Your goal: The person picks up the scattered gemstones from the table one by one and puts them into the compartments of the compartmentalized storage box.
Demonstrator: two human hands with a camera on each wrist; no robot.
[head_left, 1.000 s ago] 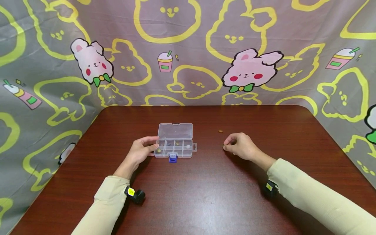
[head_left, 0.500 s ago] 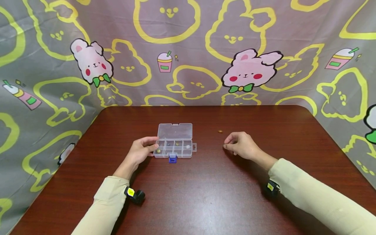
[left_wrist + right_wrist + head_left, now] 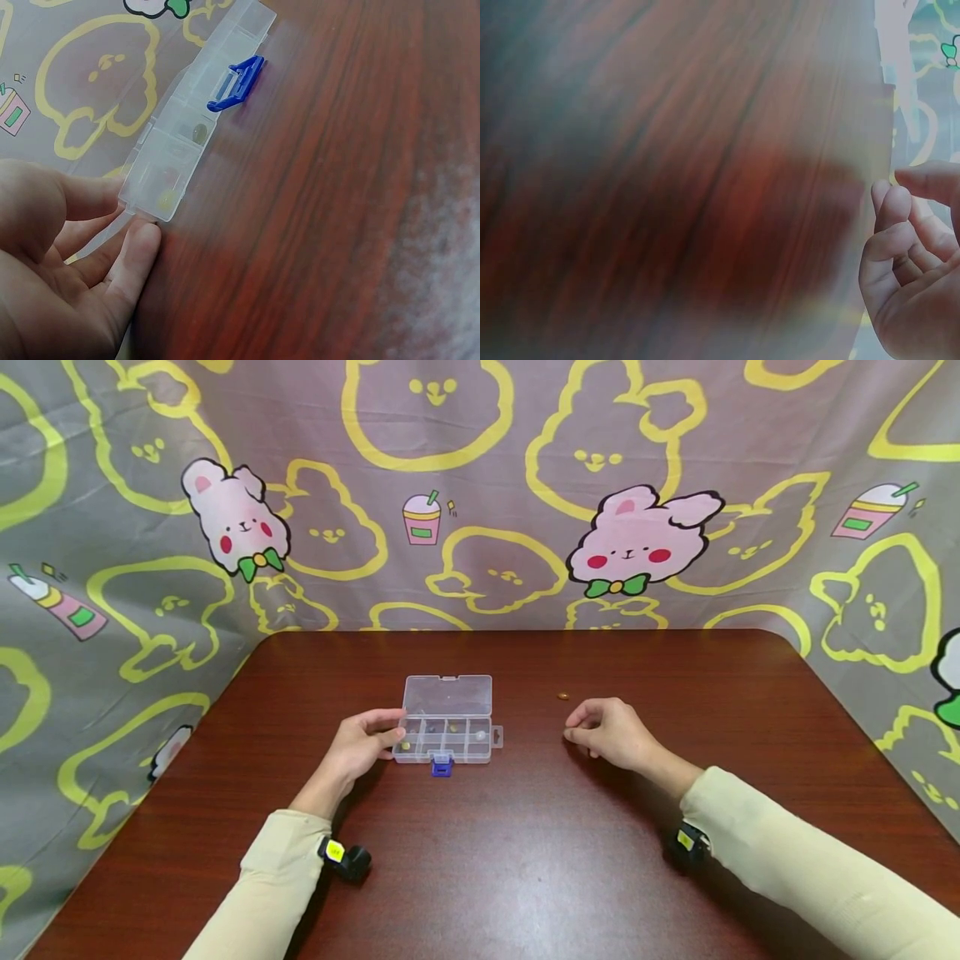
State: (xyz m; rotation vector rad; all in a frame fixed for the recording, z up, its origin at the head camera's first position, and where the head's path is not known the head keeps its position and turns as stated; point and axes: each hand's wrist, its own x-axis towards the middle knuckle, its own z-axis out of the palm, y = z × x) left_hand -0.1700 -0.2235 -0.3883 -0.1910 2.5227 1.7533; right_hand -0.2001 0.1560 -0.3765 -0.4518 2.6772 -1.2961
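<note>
A clear plastic compartment box (image 3: 441, 748) lies with its lid (image 3: 447, 696) raised behind it. Small yellow, dark and whitish pieces sit in several of its compartments. At the box's left end, my left hand (image 3: 360, 745) grips the wall between thumb and fingers; the left wrist view shows the blue latch (image 3: 238, 82) hanging at the front. My right hand (image 3: 615, 735) is to the right of the box, just over the table, thumb and index finger pinched together. What lies between those fingertips is hidden now. Behind them, a small amber capsule-like piece (image 3: 563, 696) rests on the table.
The dark red-brown table (image 3: 495, 868) stretches around the box on all sides. A patterned cloth (image 3: 480, 485) hangs behind the table and along its sides. The box's hanging tab (image 3: 497, 737) sticks out toward the right hand.
A small dark piece showed at my right fingertips one second ago. The pinched right hand has since shifted slightly left. The left hand, box and amber piece stay where they were.
</note>
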